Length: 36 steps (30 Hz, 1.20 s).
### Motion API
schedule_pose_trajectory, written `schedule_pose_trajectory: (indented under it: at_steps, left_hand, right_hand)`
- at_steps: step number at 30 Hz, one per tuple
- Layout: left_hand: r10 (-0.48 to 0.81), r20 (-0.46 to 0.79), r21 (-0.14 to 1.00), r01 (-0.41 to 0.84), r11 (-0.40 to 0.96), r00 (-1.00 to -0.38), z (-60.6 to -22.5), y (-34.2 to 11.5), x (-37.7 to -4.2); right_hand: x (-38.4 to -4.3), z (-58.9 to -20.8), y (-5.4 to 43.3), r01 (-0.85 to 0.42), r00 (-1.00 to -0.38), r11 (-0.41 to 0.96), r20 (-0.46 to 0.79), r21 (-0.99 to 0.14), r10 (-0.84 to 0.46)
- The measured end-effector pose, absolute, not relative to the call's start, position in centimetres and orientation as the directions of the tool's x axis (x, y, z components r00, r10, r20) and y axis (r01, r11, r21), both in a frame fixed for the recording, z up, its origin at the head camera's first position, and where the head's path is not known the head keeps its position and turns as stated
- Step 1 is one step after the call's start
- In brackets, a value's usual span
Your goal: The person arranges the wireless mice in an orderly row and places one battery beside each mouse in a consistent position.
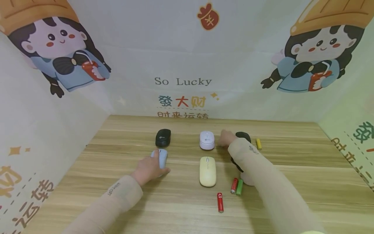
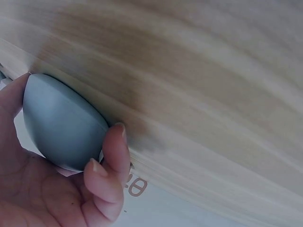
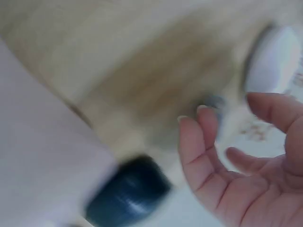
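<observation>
My left hand holds a light blue computer mouse on the wooden table, thumb at one side and fingertips at the other. A black mouse sits just beyond it. My right hand is between a white mouse and a dark mouse partly covered by the sleeve. Its fingers are loosely bent, with a gap to the thumb, in the right wrist view. Behind those fingertips shows a small, blurred grey thing.
A yellow mouse lies mid-table. Nearer me are a red battery, another red battery and a green battery. A yellow battery lies at the right. The right sleeve partly hides a pale pink thing.
</observation>
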<state>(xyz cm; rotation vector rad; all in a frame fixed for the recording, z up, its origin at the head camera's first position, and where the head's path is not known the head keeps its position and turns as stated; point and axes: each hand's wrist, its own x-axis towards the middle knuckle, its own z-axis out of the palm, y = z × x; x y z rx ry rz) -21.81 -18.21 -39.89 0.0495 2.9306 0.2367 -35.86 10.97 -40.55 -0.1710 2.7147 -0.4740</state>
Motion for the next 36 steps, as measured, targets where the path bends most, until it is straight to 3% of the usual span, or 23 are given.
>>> schedule_pose_trajectory:
  at_steps: [4,10,21,36]
  left_hand:
    - [0.05,-0.204,0.156,0.018,0.988,-0.978,-40.0,-18.2,-21.9]
    - [0.052,-0.199,0.156,0.021,0.988,-0.979,-40.0,-18.3,-21.9]
    - [0.039,-0.199,0.152,0.009,0.988,-0.979,-39.6,-18.1,-21.7]
    - [0.04,-0.214,0.168,0.003,0.986,-0.976,-39.8,-18.0,-21.8]
  right_hand:
    - [-31.8,-35.2,10.5,-0.054,-0.916,0.931,-0.353,-0.361,-0.19]
    - [-27.4,-32.2,11.3,-0.233,-0.92,0.907,-0.224,-0.351,-0.323]
    - [-19.3,-35.8,13.5,-0.322,-0.888,0.913,-0.254,-0.253,-0.383]
    - [-15.7,-39.3,14.9,-0.237,-0.923,0.883,-0.189,-0.404,-0.334]
